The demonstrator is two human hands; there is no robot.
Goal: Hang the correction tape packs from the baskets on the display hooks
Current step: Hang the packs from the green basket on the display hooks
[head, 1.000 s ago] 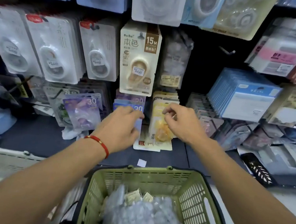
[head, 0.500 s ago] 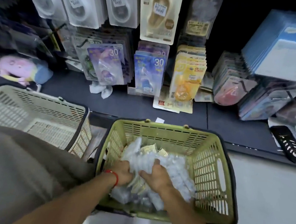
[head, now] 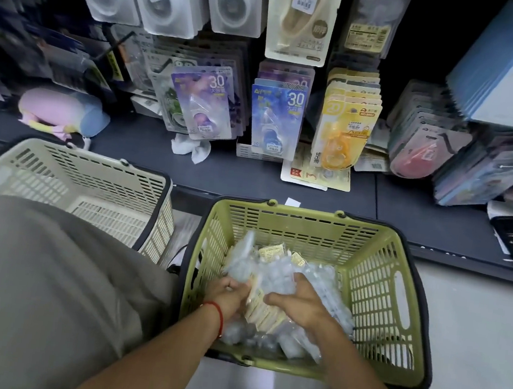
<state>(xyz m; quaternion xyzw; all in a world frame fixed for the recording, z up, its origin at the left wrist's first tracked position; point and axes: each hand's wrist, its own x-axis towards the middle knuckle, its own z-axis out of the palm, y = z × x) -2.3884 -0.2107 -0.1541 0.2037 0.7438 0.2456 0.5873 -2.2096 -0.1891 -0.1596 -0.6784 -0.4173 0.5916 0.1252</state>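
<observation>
A: Where are the hands?

B: Both are down in the green basket [head: 375, 289], which stands on the floor against the front edge of the dark shelf [head: 405, 210]. They sit close together over the heap of clear-wrapped correction tape packs [head: 275, 275] that fills the basket's bottom.

A: Holding anything?

B: The left hand [head: 229, 293], with a red cord bracelet [head: 219, 314] on its wrist, has its fingers curled round the near end of a bundle of yellow-carded packs [head: 263, 309]. The right hand [head: 297, 303] lies on the heap just beside it, thumb pointing toward the bundle and fingers bent down into the wrappers; whether it truly grips a pack I cannot tell.

A: And the other basket?

B: A beige basket [head: 97, 190] stands to the left of the green one, touching or nearly so, its near part hidden behind the person's grey-clad knee [head: 34, 282].

A: The display?

B: Packs hang in rows above the shelf: a purple "30" pack [head: 203, 103], a blue "30" pack [head: 276, 117], and a row of yellow packs [head: 347, 128] to their right. A pink and blue plush toy [head: 61, 110] lies at the shelf's left end, and a crumpled white tissue [head: 190, 151] under the purple pack.
</observation>
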